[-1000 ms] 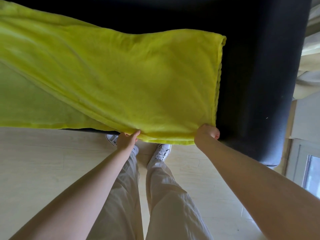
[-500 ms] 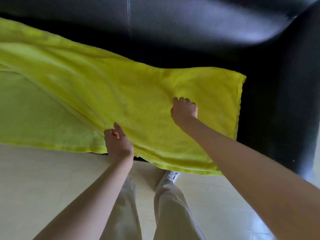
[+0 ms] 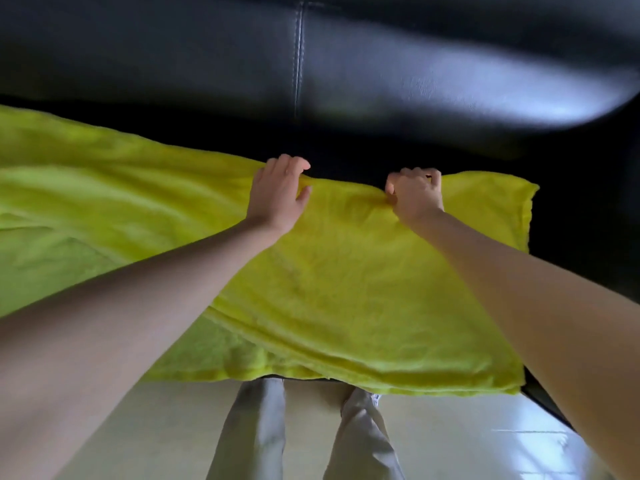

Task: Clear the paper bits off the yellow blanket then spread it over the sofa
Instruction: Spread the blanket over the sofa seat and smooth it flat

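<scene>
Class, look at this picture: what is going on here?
A person leans over a black sofa and works a yellow blanket across its seat. The left hand rests on the blanket's far edge; the right hand grips that same edge. The near edge hangs over the sofa's front. No paper bits show.

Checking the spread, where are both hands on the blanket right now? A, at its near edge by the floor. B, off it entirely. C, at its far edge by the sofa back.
C: the left hand and right hand are on the blanket's far edge near the sofa back.
</scene>
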